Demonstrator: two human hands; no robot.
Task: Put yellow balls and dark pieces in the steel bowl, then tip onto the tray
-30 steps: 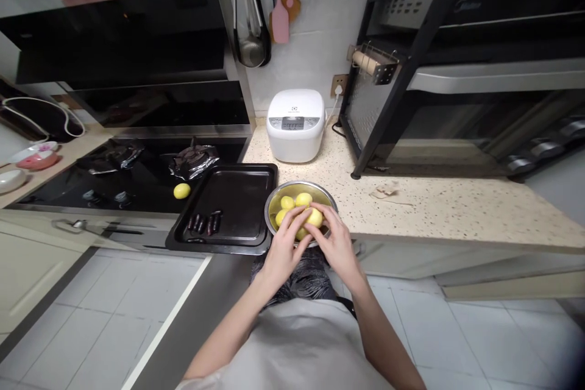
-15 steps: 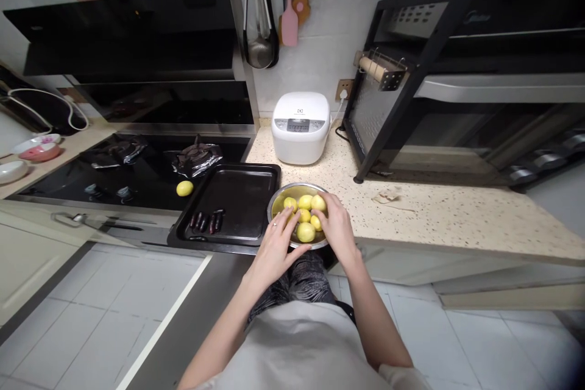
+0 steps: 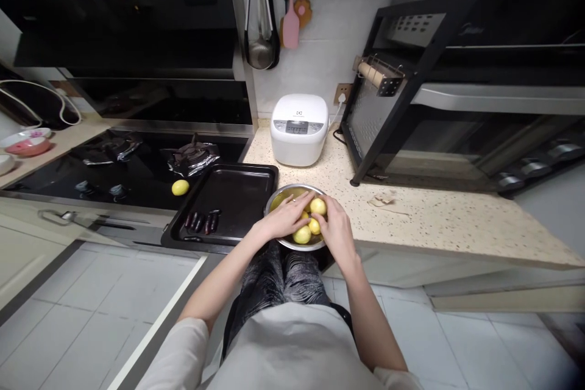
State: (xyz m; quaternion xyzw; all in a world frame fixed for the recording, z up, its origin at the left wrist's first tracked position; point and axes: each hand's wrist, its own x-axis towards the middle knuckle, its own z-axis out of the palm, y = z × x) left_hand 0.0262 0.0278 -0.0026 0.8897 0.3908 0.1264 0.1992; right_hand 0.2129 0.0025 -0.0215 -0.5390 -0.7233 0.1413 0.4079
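A round metal bowl (image 3: 296, 187) at the counter's front edge holds several yellow lemons (image 3: 302, 234). My left hand (image 3: 290, 217) lies across the lemons from the left, fingers stretched out and thumb apart, covering some of them. At the right side of the bowl, my right hand (image 3: 336, 225) curls its fingers and thumb around a lemon (image 3: 318, 206). Left of the bowl is a black baking tray (image 3: 242, 195) with several small dark purple, elongated pieces (image 3: 201, 222). One single lemon (image 3: 180, 187) rests on the black hob, beyond the tray's left side.
A white rice cooker (image 3: 299, 131) stands behind the bowl, plugged into a wall socket (image 3: 342, 94). To the right, a black rack (image 3: 388, 97) holds an oven (image 3: 484, 140). A crumpled scrap (image 3: 381, 200) lies on the speckled counter (image 3: 439, 219). Utensils (image 3: 261, 52) hang on the wall.
My left hand has moved forward and turned to lie more sideways over the lemons, hiding more of them. The right hand stays at the bowl's right side. The view has shifted slightly.
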